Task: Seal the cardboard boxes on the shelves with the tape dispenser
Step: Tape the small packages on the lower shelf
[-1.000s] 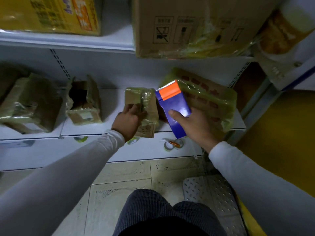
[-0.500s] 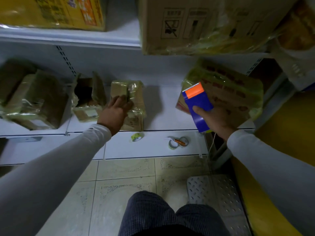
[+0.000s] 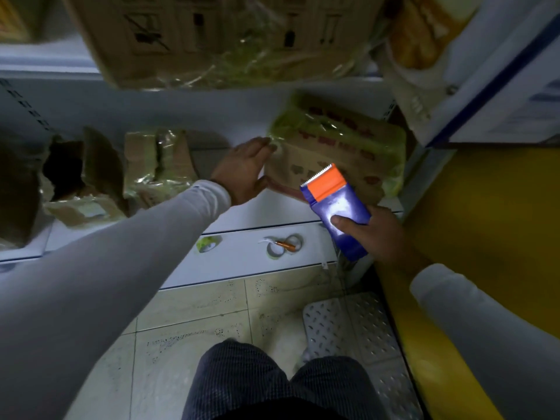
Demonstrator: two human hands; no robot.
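Your left hand (image 3: 244,171) lies flat and open against the tape-wrapped cardboard box (image 3: 336,150) at the right end of the lower shelf (image 3: 266,207).
Your right hand (image 3: 374,234) grips the blue tape dispenser (image 3: 336,207) just in front of it. The box looks light and stiff, its film slick, so brace it by a corner.

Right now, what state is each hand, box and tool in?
left hand: open, flat against the wrapped box
right hand: grips the tape dispenser
tape dispenser: held, toothed orange end up
wrapped box: taped over, tilted
middle box: taped over
torn box: flaps open
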